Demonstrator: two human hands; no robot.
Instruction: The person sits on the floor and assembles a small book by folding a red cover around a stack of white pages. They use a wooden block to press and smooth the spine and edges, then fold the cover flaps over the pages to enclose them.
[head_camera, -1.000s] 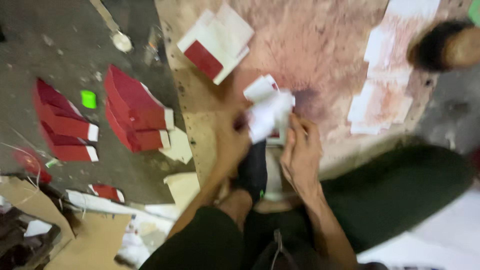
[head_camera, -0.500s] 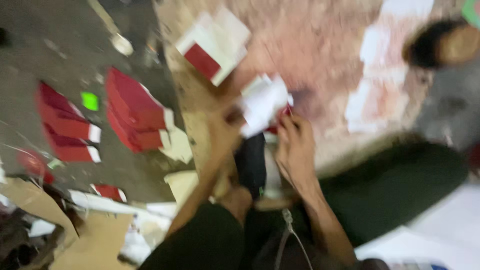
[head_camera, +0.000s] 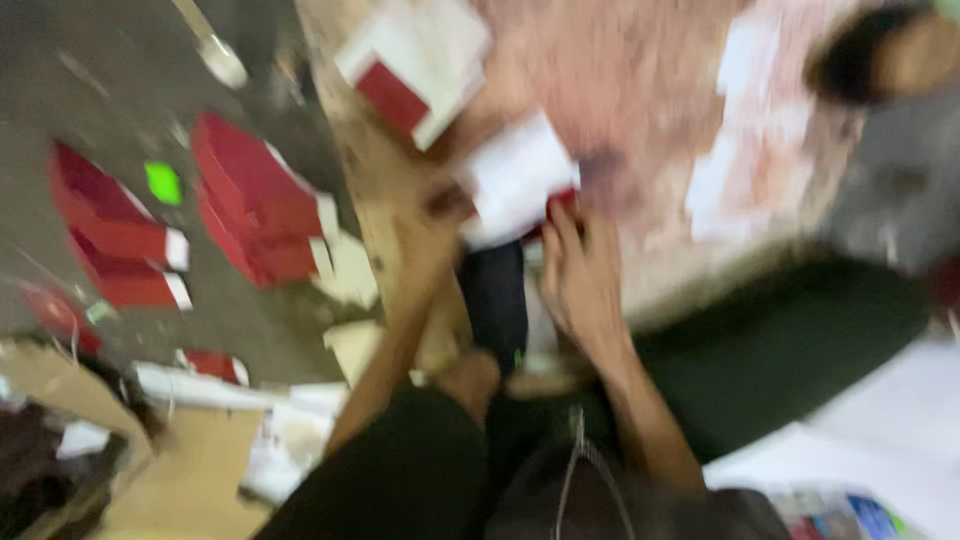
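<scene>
- Head view, badly blurred: a white sheet (head_camera: 515, 180) sits between both hands, on the counter (head_camera: 640, 90).
- The left hand (head_camera: 430, 225) pinches its lower-left edge; the right hand (head_camera: 580, 270) lies just below it, fingers spread, its grip too blurred to tell.
- One sheet; its long axis tilts up toward the right.
- Left of the grip, four red stacks (head_camera: 250, 200) on the floor.

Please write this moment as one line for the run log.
left hand: on white sheet | right hand: beside sheet, on board | red stacks: floor, left | view: blurred
</scene>
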